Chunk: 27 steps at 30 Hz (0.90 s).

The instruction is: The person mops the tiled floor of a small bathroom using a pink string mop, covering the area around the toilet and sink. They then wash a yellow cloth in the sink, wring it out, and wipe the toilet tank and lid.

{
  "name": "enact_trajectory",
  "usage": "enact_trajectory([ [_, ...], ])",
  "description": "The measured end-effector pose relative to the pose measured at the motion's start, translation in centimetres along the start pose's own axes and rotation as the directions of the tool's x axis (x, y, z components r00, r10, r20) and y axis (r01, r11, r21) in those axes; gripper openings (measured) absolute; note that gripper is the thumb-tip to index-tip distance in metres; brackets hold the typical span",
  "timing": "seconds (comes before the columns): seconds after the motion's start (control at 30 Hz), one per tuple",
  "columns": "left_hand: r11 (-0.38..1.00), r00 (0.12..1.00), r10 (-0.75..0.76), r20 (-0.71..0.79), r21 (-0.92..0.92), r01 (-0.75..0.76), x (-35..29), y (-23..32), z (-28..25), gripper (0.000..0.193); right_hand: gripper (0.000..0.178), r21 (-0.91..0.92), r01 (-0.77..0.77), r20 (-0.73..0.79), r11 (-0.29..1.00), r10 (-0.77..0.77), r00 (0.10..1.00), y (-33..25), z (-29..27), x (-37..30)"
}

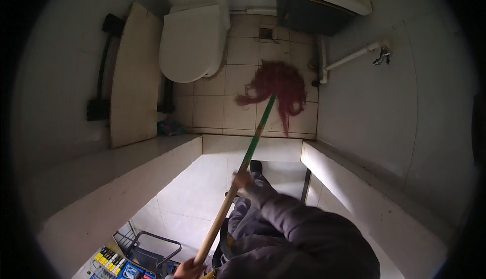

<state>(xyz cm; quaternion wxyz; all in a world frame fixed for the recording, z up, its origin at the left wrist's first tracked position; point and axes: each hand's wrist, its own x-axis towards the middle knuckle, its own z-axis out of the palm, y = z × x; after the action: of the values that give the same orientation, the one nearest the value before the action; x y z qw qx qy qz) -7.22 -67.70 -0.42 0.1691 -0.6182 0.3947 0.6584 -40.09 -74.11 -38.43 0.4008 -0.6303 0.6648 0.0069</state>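
Observation:
A mop with a wooden pole [218, 222], wrapped in green near its head, slants from the lower left up to the floor beyond the doorway. Its red stringy mop head [276, 80] lies spread on the floor tiles. My right hand [243, 180] is closed round the middle of the pole. Lower down, near the bottom edge, my left hand [188, 269] grips the pole's upper end. Part of the left hand falls outside the picture.
Left of the mop head stands a toilet [190, 43] with its lid down, beside a wooden board [134, 76] on the wall. A sink cabinet [314, 13], drain [267, 33] and tap [382, 56] lie beyond. A raised sill [253, 147] crosses the doorway. A folding chair [157, 248] stands lower left.

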Motion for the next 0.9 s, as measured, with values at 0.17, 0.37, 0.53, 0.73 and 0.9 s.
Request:
enact_trajectory([
  [0.17,0.863,0.929,0.181,0.322,-0.505,0.007,13.1,19.0,5.1,0.022,0.025,0.994,-0.09,0.106,-0.057,0.647,0.755,10.3,-19.3,12.9],
  [0.37,0.933,0.929,0.136,0.344,-0.359,-0.004,14.2,22.7,5.1,0.021,0.015,0.32,-0.037,-0.393,0.947,0.168,0.904,17.6,-14.1,13.5],
  [0.53,0.934,0.947,-0.304,0.106,-0.161,0.318,6.1,10.3,-1.6,0.027,0.02,-0.037,0.036,-0.31,0.999,-0.046,0.95,-0.8,-3.4,4.5],
  [0.73,0.944,0.966,-0.058,-0.253,0.301,0.136,-5.5,-7.4,-6.1,0.027,0.033,0.677,-0.721,0.735,-0.15,0.197,0.649,-18.2,-6.8,-5.7],
  [0.9,0.833,0.791,0.147,-0.594,0.505,0.226,-7.8,-8.5,-3.6,0.031,0.015,0.619,-0.656,0.731,-0.432,0.009,0.683,-22.1,-2.2,-4.0],
])
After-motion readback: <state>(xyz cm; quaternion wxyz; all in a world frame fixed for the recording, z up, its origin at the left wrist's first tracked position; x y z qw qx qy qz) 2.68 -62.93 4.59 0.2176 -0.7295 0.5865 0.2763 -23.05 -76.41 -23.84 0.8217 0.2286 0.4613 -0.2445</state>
